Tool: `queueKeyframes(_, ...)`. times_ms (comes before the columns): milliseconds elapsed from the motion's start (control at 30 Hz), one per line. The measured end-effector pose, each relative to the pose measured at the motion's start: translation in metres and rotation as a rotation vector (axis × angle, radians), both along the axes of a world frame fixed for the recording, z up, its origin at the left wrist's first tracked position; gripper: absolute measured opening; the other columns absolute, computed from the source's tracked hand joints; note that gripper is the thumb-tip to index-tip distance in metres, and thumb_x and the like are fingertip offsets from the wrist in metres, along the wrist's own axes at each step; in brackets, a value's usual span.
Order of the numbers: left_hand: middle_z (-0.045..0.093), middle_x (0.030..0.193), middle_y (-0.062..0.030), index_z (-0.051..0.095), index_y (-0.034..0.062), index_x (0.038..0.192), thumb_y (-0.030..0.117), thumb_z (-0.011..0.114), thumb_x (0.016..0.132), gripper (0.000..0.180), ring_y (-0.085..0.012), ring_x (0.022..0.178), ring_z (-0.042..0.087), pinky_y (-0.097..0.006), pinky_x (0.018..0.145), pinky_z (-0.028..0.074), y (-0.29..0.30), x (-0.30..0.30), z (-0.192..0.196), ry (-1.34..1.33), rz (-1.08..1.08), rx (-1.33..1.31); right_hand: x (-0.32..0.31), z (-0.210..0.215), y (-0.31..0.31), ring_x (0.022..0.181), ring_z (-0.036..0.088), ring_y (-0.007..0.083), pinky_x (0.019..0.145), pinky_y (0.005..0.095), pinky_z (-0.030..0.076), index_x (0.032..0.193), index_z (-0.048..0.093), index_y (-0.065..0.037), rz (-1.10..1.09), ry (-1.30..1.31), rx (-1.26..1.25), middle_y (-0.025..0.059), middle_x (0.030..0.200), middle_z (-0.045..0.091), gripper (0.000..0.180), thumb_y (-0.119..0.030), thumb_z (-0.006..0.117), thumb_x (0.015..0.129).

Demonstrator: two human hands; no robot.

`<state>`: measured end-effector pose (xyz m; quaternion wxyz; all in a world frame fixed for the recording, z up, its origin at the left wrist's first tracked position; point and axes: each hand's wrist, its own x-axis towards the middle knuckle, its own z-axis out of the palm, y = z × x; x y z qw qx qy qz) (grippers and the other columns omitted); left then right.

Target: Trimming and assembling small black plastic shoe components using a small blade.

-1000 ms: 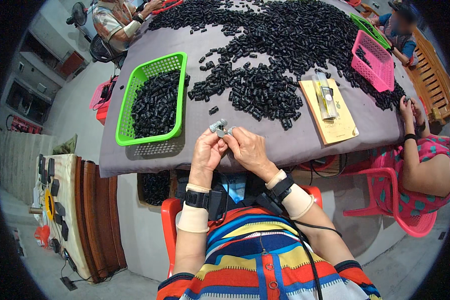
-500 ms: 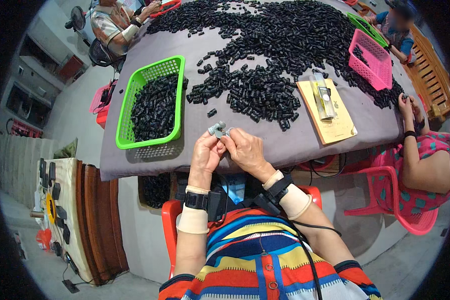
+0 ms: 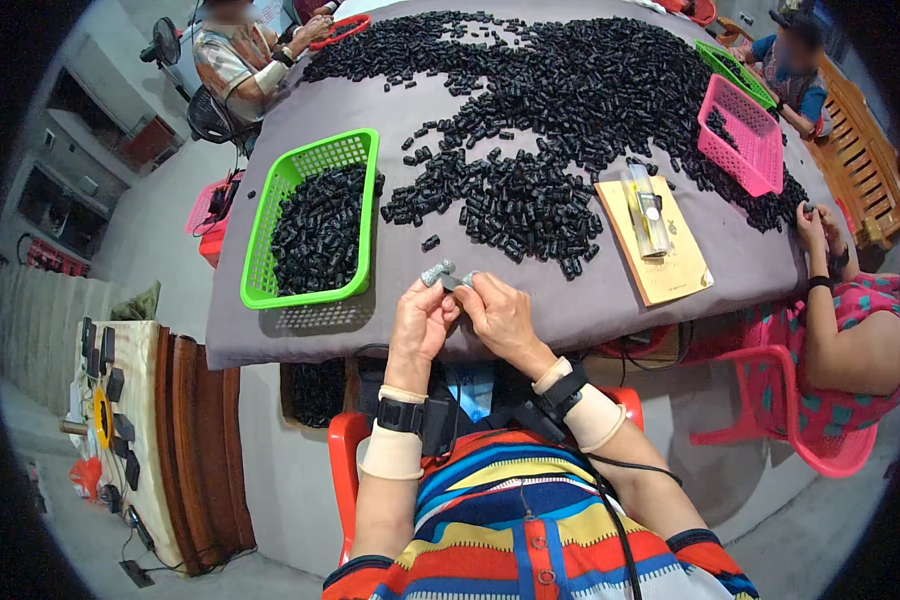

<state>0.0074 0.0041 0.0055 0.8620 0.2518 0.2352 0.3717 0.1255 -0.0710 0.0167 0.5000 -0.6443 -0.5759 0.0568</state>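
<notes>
Just in front of the table edge, my left hand (image 3: 422, 325) and my right hand (image 3: 502, 312) meet, fingers pinched. Between their fingertips is a small dark piece (image 3: 451, 283), partly hidden by the fingers. Grey patterned coverings wrap some fingertips on both hands. Beyond them lies a heap of small black cylindrical pieces (image 3: 530, 215), with one loose black piece (image 3: 430, 243) nearer my hands. To the left stands a green plastic basket (image 3: 305, 299) part filled with similar black pieces.
A yellowish notebook (image 3: 682, 280) bearing a clear plastic container (image 3: 650, 225) lies right of the heap. Farther right is a pink basket (image 3: 765, 170), with a green basket (image 3: 715, 52) behind it. Other people sit around the grey-covered table (image 3: 270, 340). Cables run from my wrist bands.
The view has shifted slightly, so the table sits lower in it. My fingers have moved a little around the small dark piece, which stays between both hands.
</notes>
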Motion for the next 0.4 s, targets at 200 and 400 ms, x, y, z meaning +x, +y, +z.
queueKeyframes(200,0.059,0.075,-0.003,0.061,0.0031,0.102,0.002,0.061,0.08,0.022,-0.0085,0.052,0.053,-0.021,0.042,0.043,0.012,-0.025,0.047,0.2,0.193,0.232,0.004,-0.004,-0.001,0.058,0.054,0.0347,0.049,0.0415,0.039,0.072,0.048,-0.005,-0.025,0.163,-0.016,0.0125,0.064,0.053,0.025,-0.025,0.054,0.087)
queueKeyframes(400,0.06,0.073,-0.0058,0.058,-0.0027,0.106,0.001,0.062,0.08,0.027,-0.0106,0.051,0.054,-0.021,0.044,0.045,0.083,-0.071,0.099,0.48,0.486,0.552,0.003,0.004,-0.002,0.057,0.053,0.0343,0.049,0.0413,0.038,0.071,0.046,-0.005,0.006,0.188,-0.009,0.012,0.064,0.053,0.028,-0.026,0.054,0.088)
